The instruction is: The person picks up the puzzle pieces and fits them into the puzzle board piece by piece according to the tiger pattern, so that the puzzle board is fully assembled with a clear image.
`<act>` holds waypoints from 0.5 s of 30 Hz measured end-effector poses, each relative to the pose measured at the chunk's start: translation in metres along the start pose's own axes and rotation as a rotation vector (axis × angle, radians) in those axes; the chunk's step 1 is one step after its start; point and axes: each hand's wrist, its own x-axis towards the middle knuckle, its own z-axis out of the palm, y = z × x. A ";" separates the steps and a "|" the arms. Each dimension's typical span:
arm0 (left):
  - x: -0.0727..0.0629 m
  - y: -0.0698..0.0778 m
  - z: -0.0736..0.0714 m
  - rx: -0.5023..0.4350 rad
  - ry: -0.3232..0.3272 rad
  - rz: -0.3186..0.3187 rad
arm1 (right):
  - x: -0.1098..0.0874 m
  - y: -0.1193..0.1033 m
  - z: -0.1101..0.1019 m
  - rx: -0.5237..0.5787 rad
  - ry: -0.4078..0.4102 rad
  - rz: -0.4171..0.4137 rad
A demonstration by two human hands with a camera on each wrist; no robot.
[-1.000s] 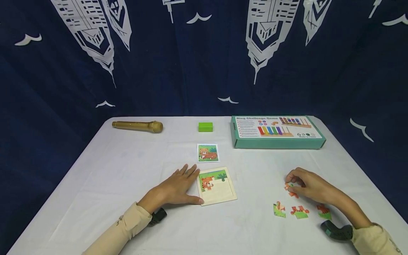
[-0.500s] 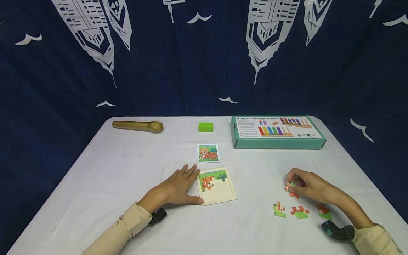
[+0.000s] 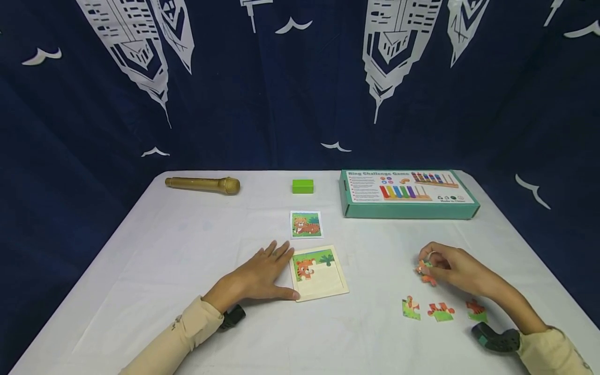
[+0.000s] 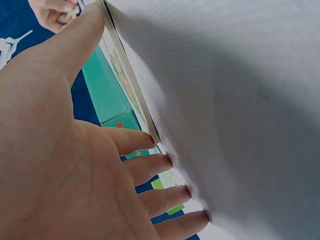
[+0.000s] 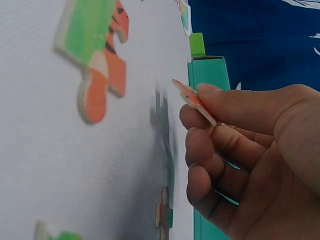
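My left hand (image 3: 260,273) lies with fingers straight along the left side of the wooden puzzle board (image 3: 323,289). In the left wrist view, its thumb and index fingertip touch the board's edge (image 4: 131,80). Along the top and left, the board shows part of a tiger picture. My right hand (image 3: 457,268) pinches an orange puzzle piece (image 5: 194,101) between thumb and index finger, tilted above the white cloth with a shadow under it. Below that hand, three tiger puzzle pieces lie in a row: a left one (image 3: 411,308), a middle one (image 3: 440,312) and a right one (image 3: 477,311).
A tiger picture card (image 3: 306,225) lies just beyond the board. Farther back are a gold microphone (image 3: 201,185), a green block (image 3: 302,186) and a teal Ring Challenge Game box (image 3: 410,210). A dark blue printed curtain (image 3: 281,94) hangs behind the table.
My right hand has risen slightly from the table with the puzzle piece pinched in its fingers. My left hand and the board have stayed in place.
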 end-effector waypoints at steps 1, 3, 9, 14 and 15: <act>0.000 0.000 0.000 -0.001 -0.001 -0.001 | 0.001 -0.001 0.000 0.007 0.003 0.002; 0.000 0.000 0.000 -0.002 -0.003 -0.002 | 0.003 -0.003 -0.001 0.018 0.005 0.015; 0.001 0.000 0.001 0.001 -0.002 -0.006 | 0.011 -0.010 -0.006 0.064 0.034 0.068; 0.001 -0.001 0.002 0.003 -0.001 -0.007 | 0.021 -0.015 -0.001 0.108 0.056 -0.036; 0.001 0.000 0.002 0.002 -0.001 -0.006 | 0.024 -0.016 0.000 0.126 0.051 -0.053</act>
